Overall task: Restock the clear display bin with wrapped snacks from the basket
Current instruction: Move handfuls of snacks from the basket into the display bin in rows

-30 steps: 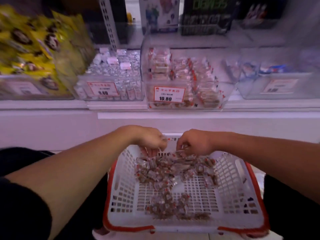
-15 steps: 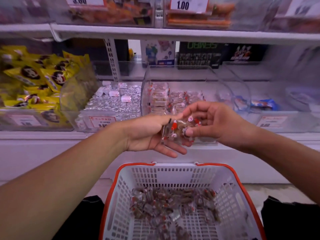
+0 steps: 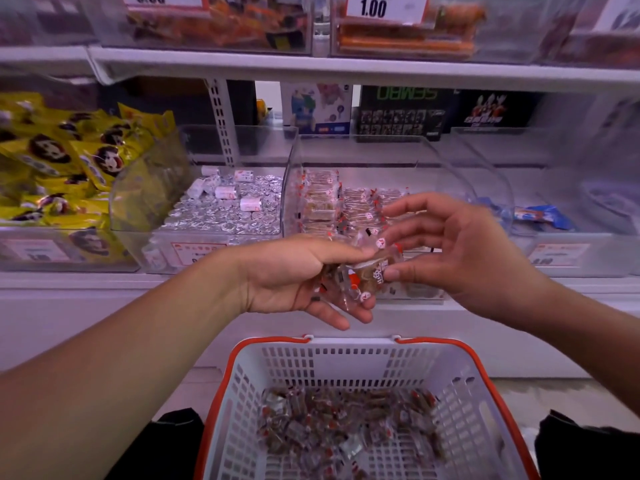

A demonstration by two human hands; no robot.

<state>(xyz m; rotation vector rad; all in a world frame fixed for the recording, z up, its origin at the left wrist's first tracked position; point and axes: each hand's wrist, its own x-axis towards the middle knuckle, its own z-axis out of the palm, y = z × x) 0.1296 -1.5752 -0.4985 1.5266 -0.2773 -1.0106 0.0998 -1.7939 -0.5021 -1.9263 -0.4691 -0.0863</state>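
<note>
Fingers (image 3: 332, 317) of left hand (image 3: 287, 275) lie nearly straight under a small heap of snacks (image 3: 356, 275), thumb pressed on top, cupping it at frame centre. Right hand (image 3: 464, 244) meets the heap from the right: thumb tip touching a wrapper's near edge, upper fingers spread and arched over the top, no firm pinch visible. Likely light, crinkly, slick film around small firm pieces; prone to sliding off an open palm, so best cradled from below and steadied from above, not squeezed. Just behind, centre frame, bin (image 3: 398, 161) partly filled with rows of the same snacks, open on top. Below, lower centre, basket (image 3: 349, 358) with more loose on its floor, well apart from both hands.
</note>
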